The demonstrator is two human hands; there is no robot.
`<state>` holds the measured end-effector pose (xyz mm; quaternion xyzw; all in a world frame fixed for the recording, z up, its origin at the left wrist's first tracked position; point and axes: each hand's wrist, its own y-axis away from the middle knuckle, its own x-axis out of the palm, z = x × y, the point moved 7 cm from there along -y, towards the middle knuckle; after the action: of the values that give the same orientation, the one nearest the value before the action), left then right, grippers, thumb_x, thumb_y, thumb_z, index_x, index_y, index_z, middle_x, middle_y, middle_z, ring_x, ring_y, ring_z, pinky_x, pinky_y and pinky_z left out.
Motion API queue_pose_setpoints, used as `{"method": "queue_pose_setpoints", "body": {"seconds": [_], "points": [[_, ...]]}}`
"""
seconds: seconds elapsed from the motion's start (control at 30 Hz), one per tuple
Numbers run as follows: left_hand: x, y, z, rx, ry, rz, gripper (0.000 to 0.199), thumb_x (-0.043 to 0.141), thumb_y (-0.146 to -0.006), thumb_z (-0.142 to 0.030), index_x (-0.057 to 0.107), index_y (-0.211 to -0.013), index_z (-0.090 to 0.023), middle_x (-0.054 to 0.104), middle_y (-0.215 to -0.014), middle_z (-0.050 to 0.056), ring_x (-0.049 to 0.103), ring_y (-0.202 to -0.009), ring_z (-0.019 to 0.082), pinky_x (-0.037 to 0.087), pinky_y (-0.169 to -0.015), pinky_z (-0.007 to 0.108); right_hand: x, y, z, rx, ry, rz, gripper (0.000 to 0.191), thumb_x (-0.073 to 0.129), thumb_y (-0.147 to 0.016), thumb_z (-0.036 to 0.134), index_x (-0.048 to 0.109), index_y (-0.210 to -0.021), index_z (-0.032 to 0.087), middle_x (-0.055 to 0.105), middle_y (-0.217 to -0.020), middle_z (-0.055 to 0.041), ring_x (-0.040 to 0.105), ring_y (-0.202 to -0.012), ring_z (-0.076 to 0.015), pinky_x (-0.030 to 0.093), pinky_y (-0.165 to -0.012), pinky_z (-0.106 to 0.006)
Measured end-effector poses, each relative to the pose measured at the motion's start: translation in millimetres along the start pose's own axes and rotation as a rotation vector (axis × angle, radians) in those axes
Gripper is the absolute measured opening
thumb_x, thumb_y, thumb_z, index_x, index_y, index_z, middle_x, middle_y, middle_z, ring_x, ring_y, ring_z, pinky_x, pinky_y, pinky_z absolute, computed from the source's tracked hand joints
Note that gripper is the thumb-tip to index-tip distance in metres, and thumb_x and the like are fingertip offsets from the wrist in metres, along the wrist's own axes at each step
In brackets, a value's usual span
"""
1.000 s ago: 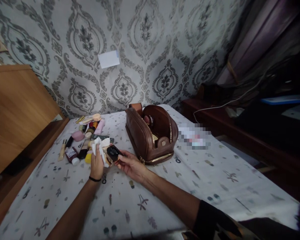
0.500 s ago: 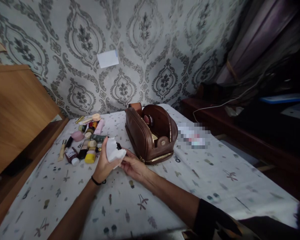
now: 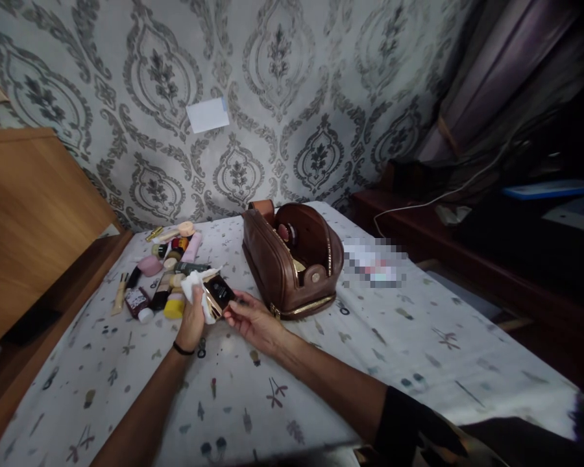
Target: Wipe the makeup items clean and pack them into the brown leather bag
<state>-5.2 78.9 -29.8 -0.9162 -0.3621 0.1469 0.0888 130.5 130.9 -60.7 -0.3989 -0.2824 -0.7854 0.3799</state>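
Note:
My left hand [image 3: 191, 329], a black band at its wrist, is closed around a crumpled white tissue [image 3: 191, 281] pressed to a flat black case with gold edges [image 3: 219, 289], perhaps a makeup compact. The fingers of my right hand [image 3: 257, 323] pinch that case at its right edge. Both hands are above the patterned bed sheet, just left of an open brown leather toiletry bag [image 3: 267, 266]. A round pinkish item [image 3: 287, 233] shows inside the bag. Beyond my left hand lies a yellow-capped jar [image 3: 174, 307] beside a dark bottle with a white cap [image 3: 137, 301].
Several cosmetics, among them a pink pouch-like item [image 3: 150, 265] and a pink tube [image 3: 193, 246], lie in a cluster at the left. A wooden panel [image 3: 39, 220] borders the left side. Behind is a patterned wall [image 3: 253, 84]; a white cable [image 3: 433, 204] runs at the right.
The black case has turned so its flat face shows, where the tissue covered most of it before. My left hand and the tissue have shifted slightly left.

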Motion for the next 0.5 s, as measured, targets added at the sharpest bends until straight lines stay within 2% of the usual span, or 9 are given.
{"method": "queue_pose_setpoints", "body": {"seconds": [0.1,0.2,0.27,0.33,0.4,0.5], "points": [[9.4,5,-7,-0.049,-0.026,0.083,0.055,0.049,-0.084,-0.066,0.063,-0.106,-0.018,0.069,-0.105,0.01,0.063,-0.104,0.026,0.049,-0.093,0.038,0,-1,1,-0.015,-0.008,0.008,0.039,0.088,-0.061,0.02,0.064,-0.091,0.014,0.07,-0.073,-0.0018,0.065,-0.064,-0.0096,0.051,-0.063,-0.02],[22.3,12,-19,0.007,0.008,0.216,0.066,0.07,-0.073,-0.054,0.052,-0.125,-0.019,0.066,-0.111,0.009,0.063,-0.101,0.026,0.052,-0.089,0.038,0,-4,0,-0.019,-0.017,0.002,0.036,0.089,-0.058,0.021,0.067,-0.087,0.014,0.07,-0.072,-0.0004,0.064,-0.066,-0.011,0.051,-0.067,-0.023],[28.9,16,-25,0.062,0.005,0.281,0.085,0.08,-0.065,-0.042,0.041,-0.137,-0.021,0.059,-0.126,0.01,0.059,-0.113,0.026,0.049,-0.097,0.039,0,-4,0,-0.019,-0.021,-0.005,0.035,0.089,-0.057,0.023,0.068,-0.083,0.014,0.07,-0.072,-0.0004,0.064,-0.069,-0.0129,0.05,-0.07,-0.025],[33.3,19,-28,0.107,-0.021,0.33,0.093,0.082,-0.062,-0.035,0.036,-0.142,-0.023,0.051,-0.138,0.01,0.051,-0.125,0.028,0.041,-0.107,0.042,1,-4,-1,-0.01,-0.025,-0.004,0.033,0.089,-0.059,0.029,0.07,-0.082,0.014,0.071,-0.074,-0.0015,0.064,-0.072,-0.0139,0.05,-0.073,-0.026],[35.2,20,-29,0.137,-0.028,0.36,0.085,0.079,-0.068,-0.034,0.038,-0.142,-0.023,0.05,-0.141,0.011,0.047,-0.131,0.028,0.036,-0.111,0.042,2,-3,-1,0.017,-0.02,-0.007,0.034,0.087,-0.062,0.035,0.07,-0.083,0.015,0.071,-0.075,-0.0014,0.063,-0.073,-0.0136,0.049,-0.073,-0.026],[35.6,20,-35,0.181,-0.012,0.381,0.059,0.066,-0.082,-0.035,0.048,-0.137,-0.023,0.055,-0.139,0.01,0.05,-0.129,0.026,0.036,-0.112,0.041,5,1,0,0.047,0.025,-0.003,0.037,0.084,-0.065,0.044,0.07,-0.086,0.017,0.07,-0.076,-0.0006,0.062,-0.072,-0.0126,0.049,-0.07,-0.025]]}}
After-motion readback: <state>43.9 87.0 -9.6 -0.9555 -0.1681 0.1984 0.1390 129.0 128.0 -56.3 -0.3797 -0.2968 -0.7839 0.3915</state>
